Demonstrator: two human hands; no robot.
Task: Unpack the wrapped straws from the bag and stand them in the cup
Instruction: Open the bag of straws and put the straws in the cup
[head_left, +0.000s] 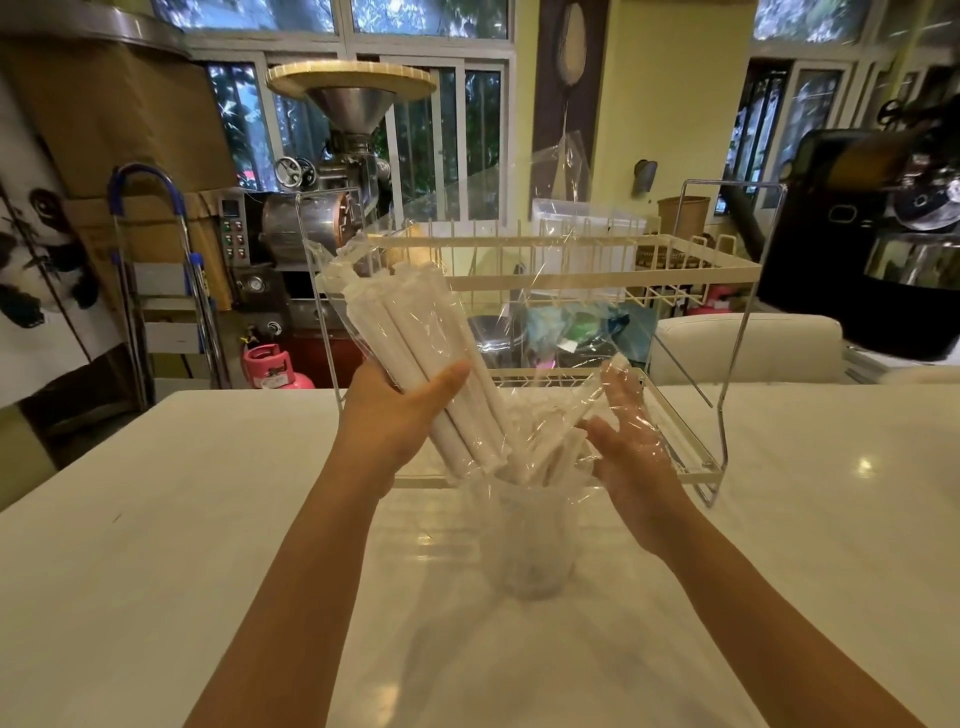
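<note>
Straws: a bundle of white paper-wrapped straws (415, 364) inside a clear bag, leaning up and to the left above the middle of the worktop, lower ends just over the cup's mouth.
Second bundle: a few more wrapped straws (540, 452) lean right, lower ends at or in the cup; I cannot tell how deep they sit.
Bag: thin clear film (550, 291), crinkled and loose, billowing upward well above the straws.
Cup: clear plastic cup (530, 545), upright near the middle of the worktop, toward its far edge.
Left hand: the left hand (400, 410) wraps the film-covered bundle at its lower half, thumb across the front.
Right hand: the right hand (628, 436), fingers spread and fairly straight, lies behind or under the film beside the second bundle; no firm grip shows.
How it handles: likely very light; each straw stiff but easily creased, the film slick, the cup prone to tip.
Where to hold: best around the bundle's middle through the film, steadying the cup's wall.
Worktop: pale glossy surface (208, 493).
Rack: a wire dish rack (691, 260) stands just beyond the cup, toward the far edge.
</note>
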